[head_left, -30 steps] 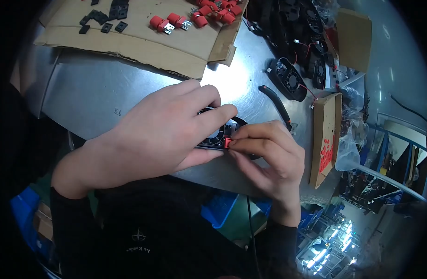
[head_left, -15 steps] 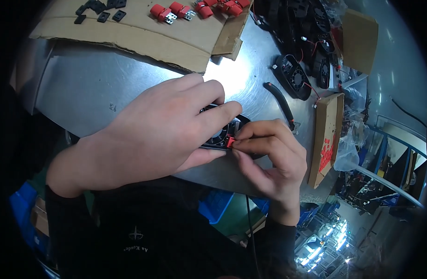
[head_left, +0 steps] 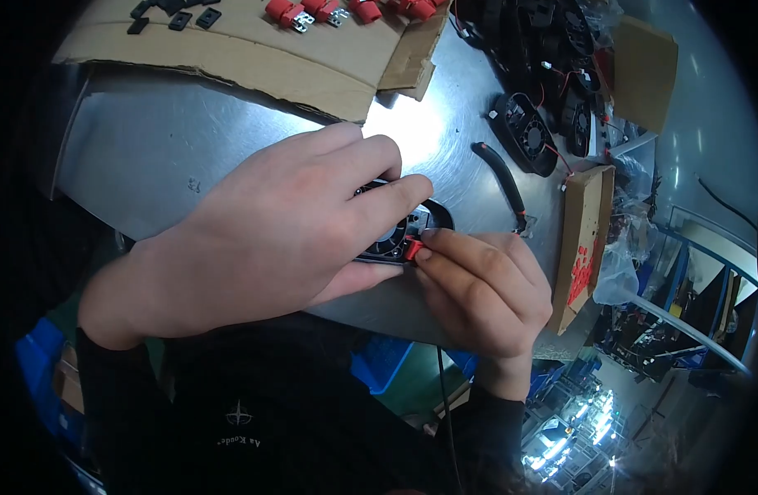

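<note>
My left hand (head_left: 301, 219) is closed over a black fan housing (head_left: 442, 216), its thumb under the near edge and its fingers across the top. Most of the housing is hidden by that hand; part of the round fan (head_left: 387, 239) shows beneath the fingers. A small red plastic piece (head_left: 413, 248) sits at the housing's near edge. Against it press the fingertips of my right hand (head_left: 499, 289), which is closed, its fingers bunched together. Whether the red piece is seated in the housing I cannot tell.
Cardboard (head_left: 230, 45) at the back bears red switch-like parts (head_left: 288, 15) with metal terminals and small black pieces (head_left: 179, 21). To the right lie pliers (head_left: 503, 177), another fan housing (head_left: 525, 136) with wires, and a cardboard tray (head_left: 570, 247) of small red pieces (head_left: 581, 276).
My right hand's fingers have drawn together and turned, shifting slightly down and right at the red piece. The red piece looks tilted differently. My left hand keeps its hold on the housing.
</note>
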The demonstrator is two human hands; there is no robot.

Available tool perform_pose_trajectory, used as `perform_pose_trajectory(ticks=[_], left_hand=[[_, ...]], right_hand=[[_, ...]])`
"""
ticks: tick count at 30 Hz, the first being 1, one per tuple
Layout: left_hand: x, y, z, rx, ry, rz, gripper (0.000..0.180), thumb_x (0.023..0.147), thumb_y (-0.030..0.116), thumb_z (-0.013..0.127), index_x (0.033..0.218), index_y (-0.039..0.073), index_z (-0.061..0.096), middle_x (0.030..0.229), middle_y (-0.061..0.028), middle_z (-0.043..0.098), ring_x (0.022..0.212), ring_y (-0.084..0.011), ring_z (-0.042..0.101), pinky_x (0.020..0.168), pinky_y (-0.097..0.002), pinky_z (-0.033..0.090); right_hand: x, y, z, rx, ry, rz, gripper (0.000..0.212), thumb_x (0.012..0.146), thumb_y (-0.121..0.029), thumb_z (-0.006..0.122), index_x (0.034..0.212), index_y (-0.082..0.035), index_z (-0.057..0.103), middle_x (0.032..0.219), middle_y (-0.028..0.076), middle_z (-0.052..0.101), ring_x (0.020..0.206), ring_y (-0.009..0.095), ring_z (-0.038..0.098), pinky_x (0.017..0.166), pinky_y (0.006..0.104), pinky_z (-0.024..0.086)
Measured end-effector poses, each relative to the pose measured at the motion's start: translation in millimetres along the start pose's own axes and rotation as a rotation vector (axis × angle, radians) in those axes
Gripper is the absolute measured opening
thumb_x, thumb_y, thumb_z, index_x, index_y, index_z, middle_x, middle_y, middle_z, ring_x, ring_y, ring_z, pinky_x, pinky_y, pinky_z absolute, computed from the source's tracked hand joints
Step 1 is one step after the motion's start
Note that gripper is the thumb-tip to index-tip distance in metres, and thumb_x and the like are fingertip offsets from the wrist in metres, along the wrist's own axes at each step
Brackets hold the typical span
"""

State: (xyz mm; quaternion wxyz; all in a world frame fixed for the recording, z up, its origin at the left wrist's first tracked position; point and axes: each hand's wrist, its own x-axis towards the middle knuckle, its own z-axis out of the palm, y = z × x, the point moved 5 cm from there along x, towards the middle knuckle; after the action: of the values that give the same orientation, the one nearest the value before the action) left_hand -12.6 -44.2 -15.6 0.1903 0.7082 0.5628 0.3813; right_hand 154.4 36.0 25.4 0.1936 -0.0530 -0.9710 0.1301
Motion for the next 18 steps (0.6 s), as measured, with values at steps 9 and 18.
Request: perform_pose_trajectory(ticks=[9, 18], left_hand=[[0, -2, 2, -0.002, 0.034, 0.016, 0.060, 0.077, 0.020, 0.092, 0.129, 0.002, 0.069, 0.110, -0.0131, 0.064, 0.101, -0.0298, 0.065, 0.086, -0.0393, 0.055], [2, 6, 5, 0.005, -0.011, 0.054, 0.057, 0.079, 0.022, 0.091, 0.128, 0.003, 0.069, 0.108, -0.0131, 0.063, 0.099, -0.0313, 0.065, 0.085, -0.0395, 0.054]], right_hand=[[8, 3, 1, 0.054, -0.113, 0.016, 0.026, 0.074, -0.001, 0.085, 0.099, -0.003, 0.078, 0.103, 0.014, 0.075, 0.084, 0.024, 0.069, 0.072, 0.0333, 0.056], [5, -11, -9, 0.007, -0.197, 0.281, 0.024, 0.081, -0.011, 0.081, 0.104, -0.002, 0.079, 0.116, 0.015, 0.063, 0.089, 0.023, 0.062, 0.074, 0.0328, 0.051]])
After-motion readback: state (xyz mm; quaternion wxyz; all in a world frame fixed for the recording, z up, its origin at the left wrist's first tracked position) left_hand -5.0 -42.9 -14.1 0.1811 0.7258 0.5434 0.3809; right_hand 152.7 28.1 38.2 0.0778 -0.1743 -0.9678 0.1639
